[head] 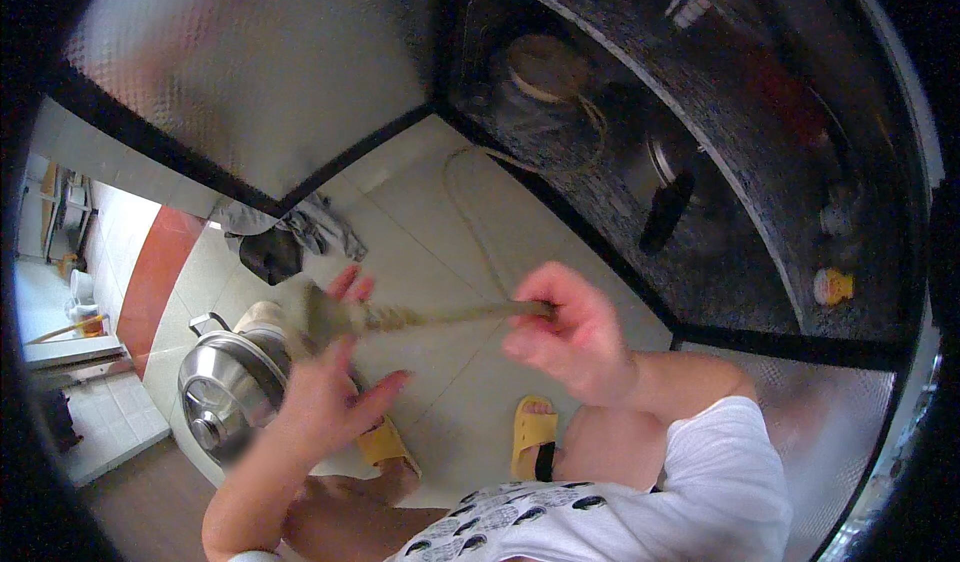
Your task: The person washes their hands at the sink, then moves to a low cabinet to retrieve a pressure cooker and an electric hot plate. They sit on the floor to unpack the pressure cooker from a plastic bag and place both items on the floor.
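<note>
My right hand (574,333) pinches the end of a tan, rope-like strand (457,313) between its fingertips. The strand stretches left to a blurred, thicker tan bundle (322,318) at my left hand (326,404). Fingertips of the left hand show on the bundle's far side, while thumb and another finger stand apart below it; blur hides whether it grips the bundle. A thin tan cord (469,224) loops from near my right hand over the floor to a round, light-coloured object (547,67), seen through or reflected in a dark panel.
A lidded steel pot (225,382) stands at the left. Grey cloth (322,224) lies near the corner of a black-framed, textured panel (281,206). Yellow slippers (529,434) are on the tiled floor below. A small yellow-and-white object (834,286) shows at the right.
</note>
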`<state>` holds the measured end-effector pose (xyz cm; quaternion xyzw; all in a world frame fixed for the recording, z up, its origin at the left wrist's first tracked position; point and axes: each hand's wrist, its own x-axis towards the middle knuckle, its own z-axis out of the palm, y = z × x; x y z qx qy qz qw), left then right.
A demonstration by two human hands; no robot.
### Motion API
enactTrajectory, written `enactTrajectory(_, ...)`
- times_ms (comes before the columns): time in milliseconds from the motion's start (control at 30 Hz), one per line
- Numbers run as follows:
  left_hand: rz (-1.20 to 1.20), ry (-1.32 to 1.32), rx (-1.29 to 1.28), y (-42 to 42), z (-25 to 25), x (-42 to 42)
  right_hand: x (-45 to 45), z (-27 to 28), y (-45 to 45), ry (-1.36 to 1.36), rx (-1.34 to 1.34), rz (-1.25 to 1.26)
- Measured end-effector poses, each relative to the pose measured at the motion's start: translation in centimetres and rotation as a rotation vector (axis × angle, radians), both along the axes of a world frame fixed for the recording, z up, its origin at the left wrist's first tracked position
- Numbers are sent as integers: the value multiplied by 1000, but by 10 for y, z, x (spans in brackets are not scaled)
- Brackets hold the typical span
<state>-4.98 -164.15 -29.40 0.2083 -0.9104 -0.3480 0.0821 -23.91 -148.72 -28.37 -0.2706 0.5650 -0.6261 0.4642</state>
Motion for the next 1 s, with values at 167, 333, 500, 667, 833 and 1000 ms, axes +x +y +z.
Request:
enactTrajectory(167,-9,296,536,28,-26,-52,11,-6,-23,-42,-118,246)
enactTrajectory(333,79,185,1080,21,-32,-61,-85,-79,-67,474,-55,-317)
enactTrajectory(500,-87,275,950,33,-40,-73,-248,-195,-65,1267,627,-828)
enactTrajectory(667,146,37,1092,30,-63,-50,-273,-255,-62,1337,791,-608)
enactTrajectory(833,282,-75,1137,19,-86,-22,-267,-279,-56,1312,519,-623)
enactTrajectory(1000,402,-66,1066,-4,-91,7,-154,-247,-42,1069,508,-88)
